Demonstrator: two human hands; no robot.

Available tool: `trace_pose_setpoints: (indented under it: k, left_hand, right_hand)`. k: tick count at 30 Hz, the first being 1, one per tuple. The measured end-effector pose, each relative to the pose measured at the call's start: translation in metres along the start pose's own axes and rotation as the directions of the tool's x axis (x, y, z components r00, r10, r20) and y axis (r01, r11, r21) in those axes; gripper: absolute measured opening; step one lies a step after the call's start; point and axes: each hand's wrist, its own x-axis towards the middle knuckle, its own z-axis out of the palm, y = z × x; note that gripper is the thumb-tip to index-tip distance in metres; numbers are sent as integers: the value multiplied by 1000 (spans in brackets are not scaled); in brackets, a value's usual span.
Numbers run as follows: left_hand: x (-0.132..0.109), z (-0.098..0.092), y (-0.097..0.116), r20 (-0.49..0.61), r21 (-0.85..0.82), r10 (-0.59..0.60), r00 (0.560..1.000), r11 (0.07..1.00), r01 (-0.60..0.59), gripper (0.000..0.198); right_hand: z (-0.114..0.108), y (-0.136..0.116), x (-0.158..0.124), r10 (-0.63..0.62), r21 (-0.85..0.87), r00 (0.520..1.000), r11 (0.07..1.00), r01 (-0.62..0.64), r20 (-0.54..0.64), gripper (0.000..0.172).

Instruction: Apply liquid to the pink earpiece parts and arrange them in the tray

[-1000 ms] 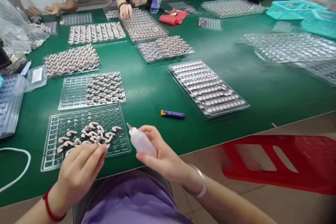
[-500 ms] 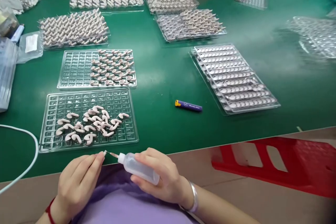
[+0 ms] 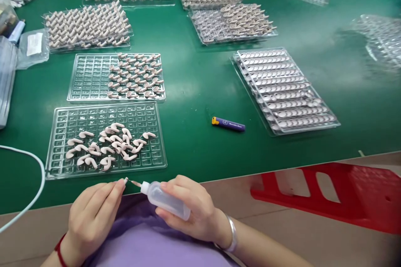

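My right hand is wrapped round a small translucent squeeze bottle whose thin nozzle points left. The nozzle tip meets a tiny pale part pinched between the fingertips of my left hand. Both hands hover over my lap at the near table edge. Just beyond them lies a clear grid tray with several loose beige curved parts scattered on it.
On the green table more clear trays hold beige parts and rows of silvery pieces. A purple lighter lies mid-table. A white cable curves at left. A red plastic stool stands at right.
My hands came down from over the near tray to the table edge, and the bottle's nozzle swung left to meet the pinched part. The view tilted down, losing the people opposite.
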Motion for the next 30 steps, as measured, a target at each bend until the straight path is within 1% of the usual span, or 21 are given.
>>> trace_pose_setpoints:
  k: [3, 5, 6, 8, 10, 12, 14, 16, 17, 18, 19, 20, 23, 25, 27, 30]
  left_hand:
    - [2, 0, 0, -11, 3, 3, 1000, 1000, -3, 48]
    - [3, 0, 0, -17, 10, -4, 1000, 1000, 4, 47]
    - [4, 0, 1, -16, 8, -22, 1000, 1000, 22, 46]
    - [5, -3, 5, -19, -29, -95, 995, 995, 94, 43]
    - [4, -6, 12, -26, -118, -214, 976, 971, 210, 38]
    - [1, -9, 22, 5, -212, -369, 930, 908, 361, 31]
    - [-3, -12, 32, 84, -274, -504, 859, 817, 507, 24]
    - [-7, -13, 39, 174, -318, -585, 792, 728, 607, 18]
    - [-8, -13, 41, 203, -342, -601, 773, 696, 631, 15]
    - [-8, -14, 43, 220, -364, -604, 766, 678, 639, 13]
    - [-8, -14, 43, 225, -378, -599, 768, 673, 636, 12]
    - [-7, -15, 44, 222, -386, -585, 780, 682, 622, 11]
    - [-1, -18, 43, 172, -381, -504, 846, 758, 529, 11]
    - [2, -20, 43, 126, -363, -428, 895, 820, 444, 14]
    - [3, -22, 44, 80, -330, -353, 932, 873, 358, 19]
    - [4, -26, 45, 48, -266, -269, 962, 925, 272, 24]
  right_hand:
    - [-2, 0, 0, 1, 15, 1000, 1000, -1, 1, 53]
    - [-3, -1, -1, 24, 44, 1000, 999, -24, -9, 51]
    - [-4, -2, -2, 57, 73, 998, 996, -55, -19, 50]
    - [-5, -5, -4, 174, 161, 984, 973, -166, -41, 47]
    - [-4, -10, -5, 317, 268, 948, 917, -296, -38, 47]
    - [0, -15, -5, 402, 369, 916, 852, -371, -7, 47]
    - [8, -19, -3, 414, 429, 910, 818, -383, 23, 46]
    - [17, -23, 0, 407, 442, 913, 815, -376, 26, 43]
    - [21, -25, 2, 408, 437, 913, 818, -375, 21, 40]
    - [25, -27, 3, 410, 438, 912, 817, -375, 15, 36]
    - [27, -28, 5, 411, 450, 912, 813, -371, 9, 33]
    - [29, -29, 6, 410, 469, 912, 805, -364, 3, 31]
    - [32, -31, 9, 402, 528, 916, 778, -340, -3, 31]
    - [31, -32, 9, 398, 547, 917, 767, -335, 3, 31]
    - [31, -33, 8, 398, 570, 917, 751, -332, 9, 31]
    - [30, -35, 6, 413, 607, 910, 717, -343, 26, 32]
